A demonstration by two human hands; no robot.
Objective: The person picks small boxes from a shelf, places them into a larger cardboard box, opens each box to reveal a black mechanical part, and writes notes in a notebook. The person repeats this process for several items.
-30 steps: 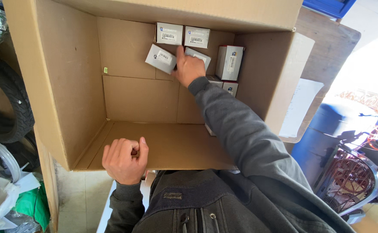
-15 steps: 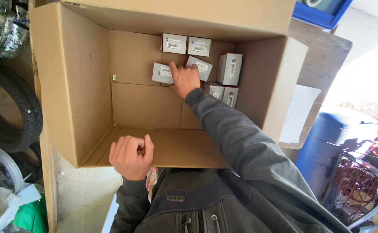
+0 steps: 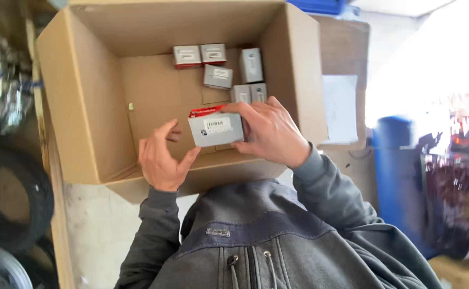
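A small grey carton with a red edge [image 3: 215, 128] is lifted above the near rim of a big open cardboard box [image 3: 84, 101]. My right hand [image 3: 269, 131] grips the carton from its right side. My left hand [image 3: 162, 158] is at its left end, fingers spread, thumb close under the carton's corner. Deep in the big box lie several more small grey cartons [image 3: 218, 76], clustered toward the far right corner.
A dark tyre [image 3: 9, 198] lies at the left on the floor. A blue drum [image 3: 398, 176] stands at the right, with a wire-framed object [image 3: 456, 203] beside it. A white sheet [image 3: 340, 109] is stuck on the board right of the box.
My right hand has drawn back from the far cartons, bringing one small carton up to the near rim. My left hand left the box flap and opened beside the carton.
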